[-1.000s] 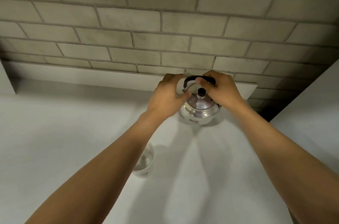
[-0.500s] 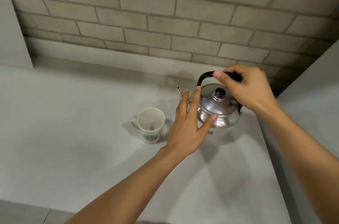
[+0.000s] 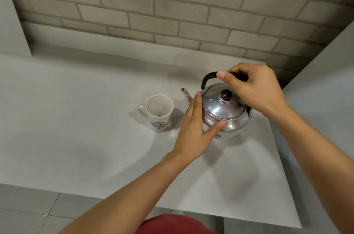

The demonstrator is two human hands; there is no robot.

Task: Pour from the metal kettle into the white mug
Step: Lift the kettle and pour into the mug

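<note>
Now we grip the kettle (image 3: pixel 222 113) handle with our right hand (image 3: pixel 252 90); our left hand (image 3: pixel 195 128), fingers spread, rests flat against its side. Kettle sits on the table (image 3: pixel 76 138), right of the upright mug (image 3: pixel 159 113).

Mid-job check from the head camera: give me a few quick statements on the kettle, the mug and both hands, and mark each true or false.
1. The right hand grips the black handle of the kettle. True.
2. The mug lies on its side. False: it stands upright on the counter, mouth up.
3. The left hand rests open against the kettle's side. True.
4. The kettle's lid is off. False: the lid sits on, with its dark knob on top.
5. The spout points toward the mug. True.
6. Water is streaming into the mug. False: the kettle is level and nothing is pouring.
</note>
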